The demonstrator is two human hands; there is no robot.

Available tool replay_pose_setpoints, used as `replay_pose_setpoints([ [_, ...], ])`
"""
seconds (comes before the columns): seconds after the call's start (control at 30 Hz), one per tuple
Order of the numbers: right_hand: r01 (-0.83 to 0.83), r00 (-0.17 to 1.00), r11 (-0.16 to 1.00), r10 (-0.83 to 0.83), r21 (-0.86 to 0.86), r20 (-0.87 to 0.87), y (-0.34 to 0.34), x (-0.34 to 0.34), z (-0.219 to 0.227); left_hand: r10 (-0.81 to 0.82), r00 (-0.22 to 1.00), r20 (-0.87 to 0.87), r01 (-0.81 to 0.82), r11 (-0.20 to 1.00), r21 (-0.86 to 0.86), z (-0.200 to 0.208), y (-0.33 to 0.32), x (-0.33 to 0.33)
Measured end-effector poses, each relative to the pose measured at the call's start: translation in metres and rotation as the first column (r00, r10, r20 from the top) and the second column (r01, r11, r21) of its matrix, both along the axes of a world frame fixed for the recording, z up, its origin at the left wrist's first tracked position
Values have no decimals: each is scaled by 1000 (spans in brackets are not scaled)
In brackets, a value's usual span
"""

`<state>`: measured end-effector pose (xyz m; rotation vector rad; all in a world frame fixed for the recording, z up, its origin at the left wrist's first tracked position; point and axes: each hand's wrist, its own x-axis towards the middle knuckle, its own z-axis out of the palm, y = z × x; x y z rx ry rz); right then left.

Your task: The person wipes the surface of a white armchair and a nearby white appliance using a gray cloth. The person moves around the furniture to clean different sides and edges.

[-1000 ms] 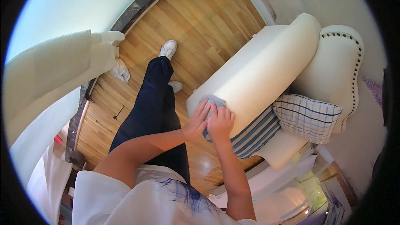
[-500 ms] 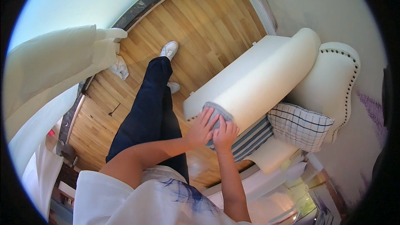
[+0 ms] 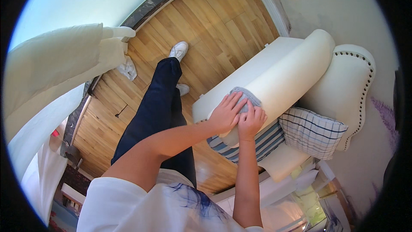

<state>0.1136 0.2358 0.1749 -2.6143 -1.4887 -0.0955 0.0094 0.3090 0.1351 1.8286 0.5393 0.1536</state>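
Observation:
A folded grey cloth (image 3: 245,96) lies on the rounded top of the cream sofa's armrest (image 3: 292,75), close to its front end. My left hand (image 3: 226,112) presses on the cloth's near left part, its fingers laid over the edge. Beside it, almost touching, my right hand (image 3: 251,122) grips the near right part with fingers bent over the fabric. Both palms face down, so the undersides of the fingers are hidden. A striped blue and white cushion (image 3: 270,142) rests on the seat just right of the armrest.
A checked pillow (image 3: 313,131) leans against the studded sofa back (image 3: 347,77). Long cream curtains (image 3: 56,68) hang at left, near a white crumpled cloth (image 3: 127,68) on the wooden floor (image 3: 206,30). My legs in dark trousers (image 3: 150,103) stand left of the sofa.
Both hands have slid the grey cloth along the armrest, away from its front end, up and to the right. The view has shifted slightly.

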Motion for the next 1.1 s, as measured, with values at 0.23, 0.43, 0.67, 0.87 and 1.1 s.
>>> replay_pose_setpoints([
  [0.23, 86, 993, 996, -89, -35, -83, -38, -28, 13, -123, 992, -3, 122, 984, 128, 20, -13, -23],
  [0.43, 109, 990, 991, -114, -72, -78, -53, -57, 26, -150, 989, -13, 150, 974, 172, 30, -25, -37],
  [0.67, 130, 987, 991, -129, 5, -95, -45, -30, 7, -162, 986, -27, 164, 965, 203, 29, -11, -5],
  [0.87, 181, 983, 982, -180, 55, -26, -33, 4, -1, -186, 982, 26, 175, 957, 232, 21, 4, 35],
  [1.1, 202, 979, 977, -199, 72, -45, -21, 27, 0, -169, 983, 67, 147, 956, 253, 16, 9, 62],
])
